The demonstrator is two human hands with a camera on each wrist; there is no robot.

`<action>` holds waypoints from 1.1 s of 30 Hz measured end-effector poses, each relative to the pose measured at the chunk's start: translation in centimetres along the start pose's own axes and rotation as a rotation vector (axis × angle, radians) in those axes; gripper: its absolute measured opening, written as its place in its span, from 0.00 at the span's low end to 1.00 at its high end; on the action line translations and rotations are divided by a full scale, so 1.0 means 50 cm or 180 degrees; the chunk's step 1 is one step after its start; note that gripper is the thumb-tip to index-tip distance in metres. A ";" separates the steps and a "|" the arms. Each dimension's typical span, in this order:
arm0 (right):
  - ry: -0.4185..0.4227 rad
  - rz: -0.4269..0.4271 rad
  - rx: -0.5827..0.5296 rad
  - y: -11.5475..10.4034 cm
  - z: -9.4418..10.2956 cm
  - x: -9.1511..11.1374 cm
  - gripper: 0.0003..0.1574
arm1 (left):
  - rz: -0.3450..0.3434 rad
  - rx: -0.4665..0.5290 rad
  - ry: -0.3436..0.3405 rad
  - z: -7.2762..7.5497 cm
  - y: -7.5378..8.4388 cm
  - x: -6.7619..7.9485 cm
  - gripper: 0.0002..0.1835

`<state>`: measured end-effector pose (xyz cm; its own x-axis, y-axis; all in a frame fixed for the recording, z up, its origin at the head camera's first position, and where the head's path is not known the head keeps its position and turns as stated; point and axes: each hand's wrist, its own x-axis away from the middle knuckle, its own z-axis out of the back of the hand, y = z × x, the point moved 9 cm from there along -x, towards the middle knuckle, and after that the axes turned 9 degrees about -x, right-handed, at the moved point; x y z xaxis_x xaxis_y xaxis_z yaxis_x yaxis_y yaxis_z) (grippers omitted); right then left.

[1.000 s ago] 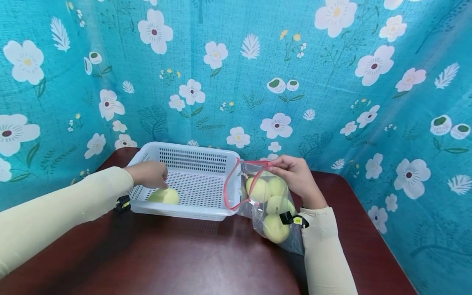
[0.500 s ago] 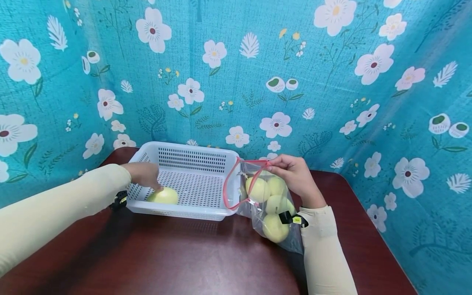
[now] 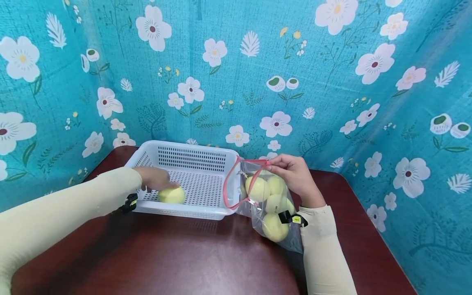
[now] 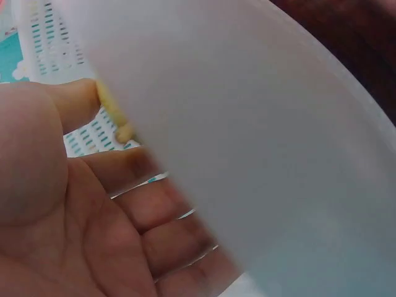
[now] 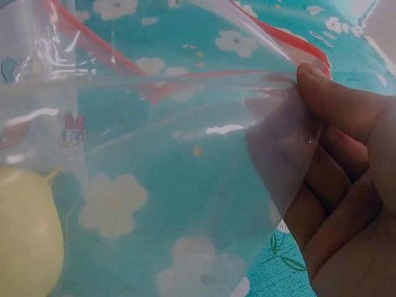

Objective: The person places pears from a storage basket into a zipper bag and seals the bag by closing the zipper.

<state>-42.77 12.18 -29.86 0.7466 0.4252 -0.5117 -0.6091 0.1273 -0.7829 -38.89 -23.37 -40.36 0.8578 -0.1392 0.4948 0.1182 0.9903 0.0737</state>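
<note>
In the head view my left hand reaches into a white slotted basket and grips a pale yellow-green pear near its front left corner. The left wrist view shows the thumb against the pear's yellow skin; the basket wall hides most of the fruit and the fingertips. My right hand pinches the rim of a clear zip bag between thumb and fingers. The bag's red-edged mouth hangs open towards the basket, overlapping its right end. Several pears lie inside the bag.
Basket and bag rest on a dark red-brown table. A blue flowered cloth hangs behind and along both sides. Each wrist wears a black strap mount, the right one in front of the bag.
My left hand has shifted right and closed over the pear, which has turned and moved slightly right in the basket. The right hand and bag stay in place.
</note>
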 end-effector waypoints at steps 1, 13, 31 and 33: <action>0.0000 0.0007 -0.0003 0.000 0.001 0.000 0.03 | -0.0007 0.0046 -0.0006 0.000 0.002 -0.004 0.32; 0.0036 0.0080 -0.0023 -0.001 0.003 -0.005 0.03 | -0.0051 0.0522 -0.0193 -0.013 0.028 -0.028 0.40; 0.0063 0.0001 -0.0055 0.006 0.001 -0.002 0.04 | -0.0456 0.0169 0.0021 -0.017 0.054 -0.034 0.40; 0.0063 0.0001 -0.0050 0.005 0.000 -0.003 0.04 | -0.0517 0.0079 0.0097 -0.015 0.055 -0.036 0.38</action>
<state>-43.04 12.13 -30.00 0.7515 0.4074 -0.5188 -0.6052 0.1128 -0.7880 -39.74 -20.38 -41.68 0.8433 -0.2968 0.4481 0.2444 0.9543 0.1722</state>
